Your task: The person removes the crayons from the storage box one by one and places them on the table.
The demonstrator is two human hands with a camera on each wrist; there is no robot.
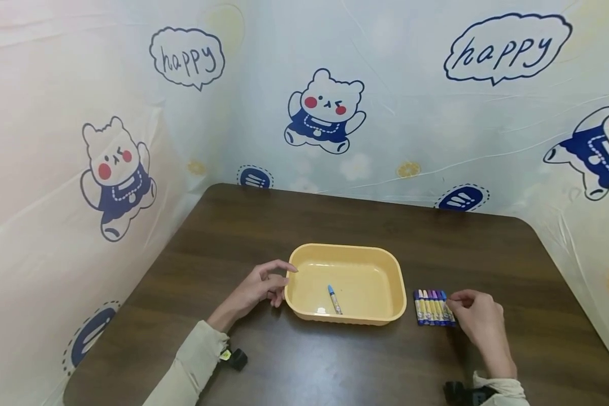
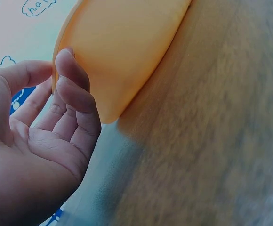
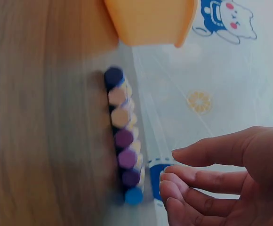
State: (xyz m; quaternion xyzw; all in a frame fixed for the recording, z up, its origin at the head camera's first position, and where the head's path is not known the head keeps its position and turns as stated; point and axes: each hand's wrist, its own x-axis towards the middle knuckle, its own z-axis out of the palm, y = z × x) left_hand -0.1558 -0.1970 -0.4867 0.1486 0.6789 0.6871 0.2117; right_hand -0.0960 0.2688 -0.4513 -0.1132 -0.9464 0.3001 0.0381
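Note:
A yellow plastic tray (image 1: 345, 282) stands on the table, with one blue crayon (image 1: 334, 299) lying inside it. My left hand (image 1: 256, 290) pinches the tray's left rim between finger and thumb; the left wrist view shows the fingers at the tray wall (image 2: 122, 52). Right of the tray lies a row of several crayons (image 1: 433, 308), side by side, their purple, peach and blue ends facing the right wrist view. Beside the blue-ended crayon (image 3: 133, 196), my right hand (image 1: 479, 321) hovers with a small gap between thumb and index finger, holding nothing.
Everything stands on a dark brown wooden table (image 1: 264, 225) with rounded corners. A pale cloth with printed bears (image 1: 325, 113) hangs around its back and sides. Dark cameras are strapped at both wrists, below the light sleeves (image 1: 193, 361).

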